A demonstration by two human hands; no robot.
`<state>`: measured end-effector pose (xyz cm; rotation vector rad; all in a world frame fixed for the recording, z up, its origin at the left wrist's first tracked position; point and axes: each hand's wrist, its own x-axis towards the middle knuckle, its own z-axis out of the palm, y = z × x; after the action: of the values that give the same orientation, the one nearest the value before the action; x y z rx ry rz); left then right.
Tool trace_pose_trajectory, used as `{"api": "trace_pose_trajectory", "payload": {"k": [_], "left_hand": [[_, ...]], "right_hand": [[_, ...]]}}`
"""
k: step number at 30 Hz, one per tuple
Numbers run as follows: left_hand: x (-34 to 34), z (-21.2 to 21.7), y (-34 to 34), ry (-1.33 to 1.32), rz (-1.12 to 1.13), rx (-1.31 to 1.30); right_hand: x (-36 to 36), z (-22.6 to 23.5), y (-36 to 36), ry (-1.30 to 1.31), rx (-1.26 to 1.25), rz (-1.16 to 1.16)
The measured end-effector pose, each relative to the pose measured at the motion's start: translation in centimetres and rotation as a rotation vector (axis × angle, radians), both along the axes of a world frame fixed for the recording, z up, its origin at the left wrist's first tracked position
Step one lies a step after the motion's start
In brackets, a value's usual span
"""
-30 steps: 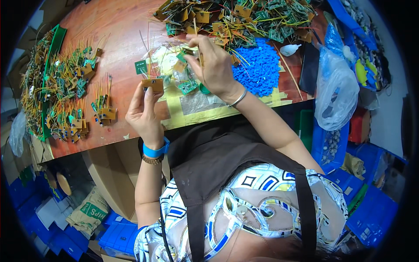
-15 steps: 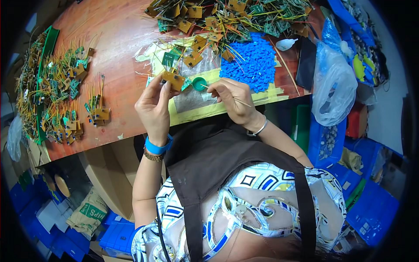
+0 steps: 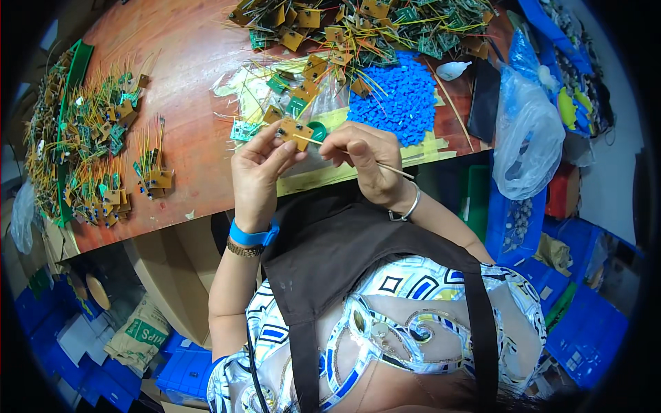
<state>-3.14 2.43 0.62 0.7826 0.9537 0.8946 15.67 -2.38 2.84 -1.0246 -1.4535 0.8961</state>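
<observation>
My left hand (image 3: 261, 168) pinches a tan circuit board (image 3: 295, 132) by its left edge, with small dark parts on its face. Between the fingers of my right hand (image 3: 368, 158) is a thin wooden stick (image 3: 394, 170), and its tip lies against the board or just over it. Right behind the board stands a small green cup (image 3: 317, 131), partly hidden by the board and fingers. More tan and green boards (image 3: 298, 104) with wires lie just beyond my left hand. A heap of small blue plastic pieces (image 3: 396, 96) is spread past my right hand.
A big pile of wired boards (image 3: 365, 27) covers the table's far side. Bunches of boards (image 3: 103, 138) stand at the left near a green strip (image 3: 77, 65). On the right are a white bottle (image 3: 452, 70), a dark flat object (image 3: 483, 103) and a clear plastic bag (image 3: 527, 138).
My left hand has moved right and slightly down, bringing the board in front of the green cup. The stick's tip has left the cup and now meets the board.
</observation>
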Motion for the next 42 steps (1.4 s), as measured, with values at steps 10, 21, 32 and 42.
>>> {"api": "trace_pose_trajectory", "payload": {"k": [10, 21, 32, 42], "left_hand": [[0.3, 0.8, -0.4, -0.024, -0.033, -0.039], [0.6, 1.0, -0.5, -0.026, -0.037, -0.008], [-0.3, -0.1, 0.0, 0.025, 0.066, 0.103], [0.0, 0.2, -0.3, 0.051, 0.056, 0.087]], "right_hand": [[-0.5, -0.8, 0.3, -0.015, -0.048, -0.005], [-0.4, -1.4, 0.4, -0.216, 0.209, -0.031], [4.9, -2.6, -0.4, -0.664, 0.274, -0.27], [3.1, -4.6, 1.3, -0.813, 0.276, -0.32]]}}
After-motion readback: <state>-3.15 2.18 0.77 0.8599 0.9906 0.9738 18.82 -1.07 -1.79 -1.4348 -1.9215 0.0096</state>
